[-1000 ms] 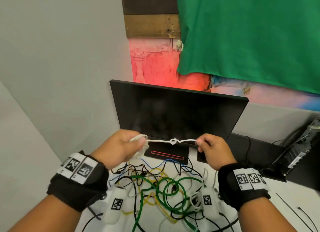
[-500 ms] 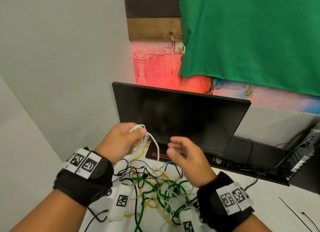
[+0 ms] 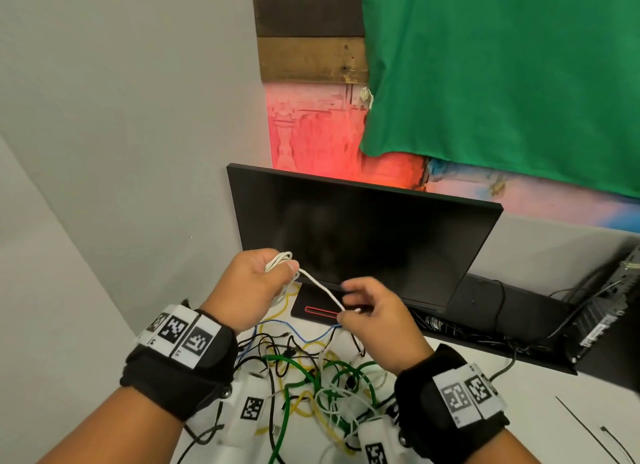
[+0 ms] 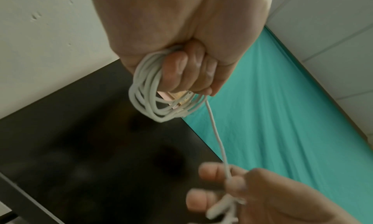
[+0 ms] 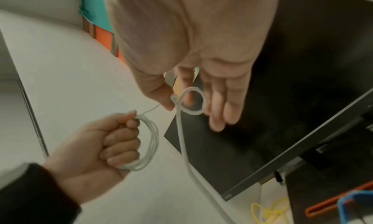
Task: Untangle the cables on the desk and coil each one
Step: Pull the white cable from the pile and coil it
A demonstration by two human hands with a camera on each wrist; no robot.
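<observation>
My left hand (image 3: 254,283) is a fist around a small coil of white cable (image 4: 149,98), held in the air in front of the monitor. One white strand (image 3: 320,289) runs down and to the right from that coil to my right hand (image 3: 367,311). The right thumb and forefinger pinch the strand where it forms a small loop (image 5: 192,101); the other right fingers (image 5: 224,106) are stretched out. From the loop the cable (image 5: 184,149) hangs down toward the desk. Below both hands lies a tangle of green (image 3: 294,380), yellow, black, blue and white cables.
A dark monitor (image 3: 363,224) stands just behind my hands, its base (image 3: 317,308) on the white desk (image 3: 540,418). A black shelf with gear (image 3: 602,321) is at the right. Black zip ties (image 3: 595,432) lie at the right front. A grey wall closes the left side.
A second ago both hands pulled the white cable taut with a knot between them. The right hand let go, swung left, and now pinches the strand lower, near the left hand's coil.
</observation>
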